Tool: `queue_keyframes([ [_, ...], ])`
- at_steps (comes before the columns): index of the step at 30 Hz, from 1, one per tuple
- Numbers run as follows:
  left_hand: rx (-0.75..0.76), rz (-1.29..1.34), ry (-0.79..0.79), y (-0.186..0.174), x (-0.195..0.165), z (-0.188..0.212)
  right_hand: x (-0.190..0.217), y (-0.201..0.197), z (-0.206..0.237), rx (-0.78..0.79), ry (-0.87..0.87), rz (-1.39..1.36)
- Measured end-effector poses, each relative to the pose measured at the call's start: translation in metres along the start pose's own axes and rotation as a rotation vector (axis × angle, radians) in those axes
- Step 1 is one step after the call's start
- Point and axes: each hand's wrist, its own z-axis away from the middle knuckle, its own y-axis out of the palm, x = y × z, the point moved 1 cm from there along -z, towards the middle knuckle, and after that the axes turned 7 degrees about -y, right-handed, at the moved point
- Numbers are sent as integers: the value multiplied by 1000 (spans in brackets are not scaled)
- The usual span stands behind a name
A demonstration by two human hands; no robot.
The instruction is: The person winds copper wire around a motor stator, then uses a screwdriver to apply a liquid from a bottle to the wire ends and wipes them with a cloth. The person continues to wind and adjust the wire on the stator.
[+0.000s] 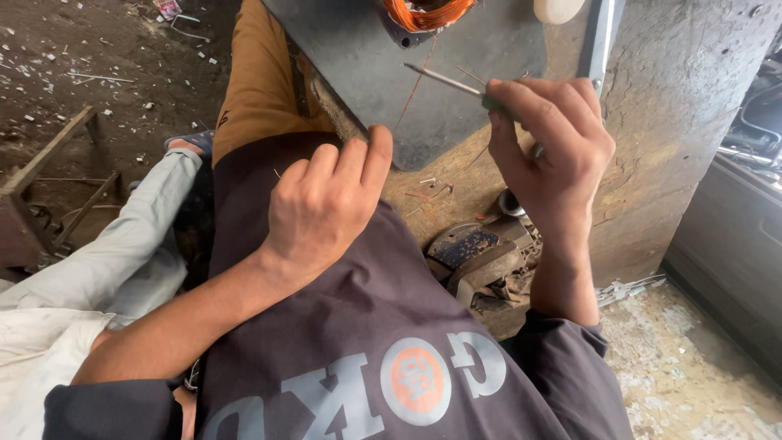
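Observation:
My right hand grips a thin screwdriver by its green handle, the metal shaft pointing left over a dark grey metal plate. Above the plate's far edge sits a coil of copper wire, and a thin copper strand runs down from it across the plate. My left hand hovers near my lap with fingers curled, its fingertips close to the plate's lower edge; whether it pinches the strand is unclear.
A worn wooden bench holds a greasy metal part and scraps of wire. Another person's light-trousered leg lies at the left. Dirt floor with litter and a rusty frame are far left.

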Motion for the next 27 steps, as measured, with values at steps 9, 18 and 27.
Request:
queue_keyframes([
  [9, 186, 860, -260, 2, 2, -4, -9, 21, 37, -151, 421, -629],
  [18, 184, 997, -258, 23, -1, -4, -30, 49, 55, -137, 686, -818],
  [27, 97, 493, -68, -2, 21, -16, -21, 38, 75, -274, 715, -915],
])
